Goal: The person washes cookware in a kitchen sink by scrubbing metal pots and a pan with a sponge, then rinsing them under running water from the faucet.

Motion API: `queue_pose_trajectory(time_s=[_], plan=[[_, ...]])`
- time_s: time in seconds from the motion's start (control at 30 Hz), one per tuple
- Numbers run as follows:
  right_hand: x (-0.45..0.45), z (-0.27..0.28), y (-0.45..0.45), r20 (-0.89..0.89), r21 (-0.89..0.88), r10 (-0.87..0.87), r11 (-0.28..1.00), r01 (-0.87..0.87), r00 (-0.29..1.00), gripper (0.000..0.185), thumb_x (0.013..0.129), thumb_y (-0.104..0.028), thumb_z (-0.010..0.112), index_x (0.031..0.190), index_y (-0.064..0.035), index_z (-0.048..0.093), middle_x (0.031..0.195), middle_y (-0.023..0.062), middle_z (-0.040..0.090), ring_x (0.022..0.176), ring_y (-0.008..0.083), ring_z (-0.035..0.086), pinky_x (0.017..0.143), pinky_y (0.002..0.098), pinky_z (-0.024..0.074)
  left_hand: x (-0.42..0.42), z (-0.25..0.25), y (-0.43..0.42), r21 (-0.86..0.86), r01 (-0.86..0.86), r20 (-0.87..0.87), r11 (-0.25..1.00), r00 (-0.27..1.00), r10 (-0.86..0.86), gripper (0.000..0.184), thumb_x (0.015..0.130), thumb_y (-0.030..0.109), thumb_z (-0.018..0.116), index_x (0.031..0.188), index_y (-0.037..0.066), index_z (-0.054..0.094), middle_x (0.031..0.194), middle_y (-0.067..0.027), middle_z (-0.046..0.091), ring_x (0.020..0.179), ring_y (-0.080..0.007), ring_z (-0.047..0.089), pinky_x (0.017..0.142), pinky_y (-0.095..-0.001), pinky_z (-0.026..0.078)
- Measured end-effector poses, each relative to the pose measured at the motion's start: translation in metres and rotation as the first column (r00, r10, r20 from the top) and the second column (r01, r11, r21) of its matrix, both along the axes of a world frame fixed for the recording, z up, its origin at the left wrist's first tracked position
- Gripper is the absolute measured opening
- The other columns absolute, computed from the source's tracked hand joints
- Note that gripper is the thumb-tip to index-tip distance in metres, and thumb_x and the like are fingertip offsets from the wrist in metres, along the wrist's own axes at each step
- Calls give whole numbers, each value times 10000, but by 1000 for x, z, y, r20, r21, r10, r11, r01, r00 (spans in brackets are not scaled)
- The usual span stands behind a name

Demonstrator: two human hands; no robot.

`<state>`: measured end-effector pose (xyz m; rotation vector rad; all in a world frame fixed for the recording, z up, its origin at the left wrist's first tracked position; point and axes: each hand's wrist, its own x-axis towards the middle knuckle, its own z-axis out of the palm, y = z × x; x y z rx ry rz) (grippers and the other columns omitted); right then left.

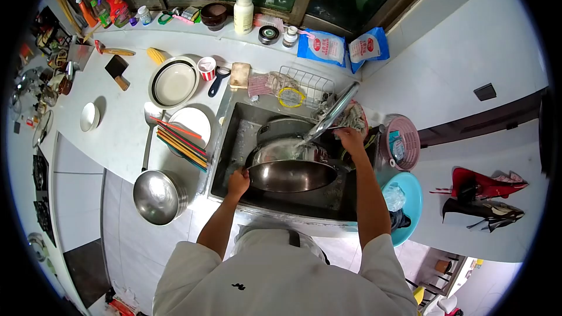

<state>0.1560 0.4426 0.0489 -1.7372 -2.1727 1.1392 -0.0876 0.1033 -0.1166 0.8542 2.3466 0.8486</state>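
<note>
My left hand (238, 183) is closed on the left edge of a shiny metal pot (293, 177), which is tipped on its side in the sink (220, 161). Water runs from the faucet (335, 110) onto the pot's upturned outside. Beside the faucet, my right hand (350, 138) has its fingers curled next to a crumpled, patterned cloth-like bundle (353, 117); what they grip is hidden. Behind the tipped pot, another round metal vessel (284, 127) stands in the basin.
Left of the sink are chopsticks (181, 146), a white plate (192, 122), a rimmed bowl (174, 82) and a steel pot (156, 197) at the counter's front edge. A wire rack (310, 85) stands behind the sink; a pink basket (403, 140) and blue basin (414, 202) are right.
</note>
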Motion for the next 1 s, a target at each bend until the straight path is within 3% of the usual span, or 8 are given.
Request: queue_pose_trajectory(time_s=[0.1,0.17,0.3,0.4,0.53,0.63,0.73,1.0], plan=[[1,4,-23,-99,239,-56,968,78,994,552,891,-509,630,956,38,669,877,136,687,770,251,651,751,421,499,-2,-23,-4,41,6,-36,999,999,-4,266,916,269,563,1025,44,656,807,-244,671,777,-462,646,663,-542,515],[6,37,-42,-360,-317,-97,948,-24,928,598,889,-565,625,896,32,648,838,133,688,736,256,664,706,407,499,-5,-37,-7,71,30,-81,997,996,-24,294,917,275,584,1074,36,656,771,-231,677,708,-430,665,607,-501,526],[16,73,-92,-319,-325,7,939,-116,948,589,884,-596,619,883,-8,650,760,119,675,691,266,658,662,389,493,-4,-52,-13,-48,-19,213,999,977,29,329,897,326,616,1026,31,685,833,-212,694,785,-396,673,693,-485,533],[18,78,-114,143,184,166,964,-191,976,554,877,-579,628,791,-32,653,666,144,629,624,328,614,606,400,470,0,-70,-11,-147,6,335,989,941,44,366,885,370,616,911,21,721,897,-251,689,915,-455,654,785,-510,525],[31,51,-124,42,135,-37,990,31,998,506,882,-468,636,693,1,628,607,175,586,585,360,597,566,433,447,1,-67,-7,-173,59,258,983,966,-13,381,899,375,611,885,12,726,864,-258,685,906,-441,663,764,-504,525],[35,41,-150,-77,412,-91,904,115,993,394,858,-318,629,651,17,610,559,192,530,526,375,552,528,442,423,-7,-29,-2,-209,30,299,977,954,34,352,908,341,605,884,10,722,836,-259,678,884,-445,660,743,-504,522],[45,37,-177,-227,463,-163,849,254,960,301,824,-162,618,651,59,509,502,149,402,437,179,380,462,380,320,-11,-13,-4,-138,64,209,988,977,-35,307,905,301,612,894,13,717,852,-254,678,879,-450,654,735,-507,516],[83,35,-266,-355,371,-308,821,435,883,281,810,-82,587,600,43,449,505,41,333,533,64,321,458,325,251,-5,53,-34,15,177,-6,984,984,-176,213,895,179,581,990,30,699,884,-262,665,882,-463,632,751,-518,514]])
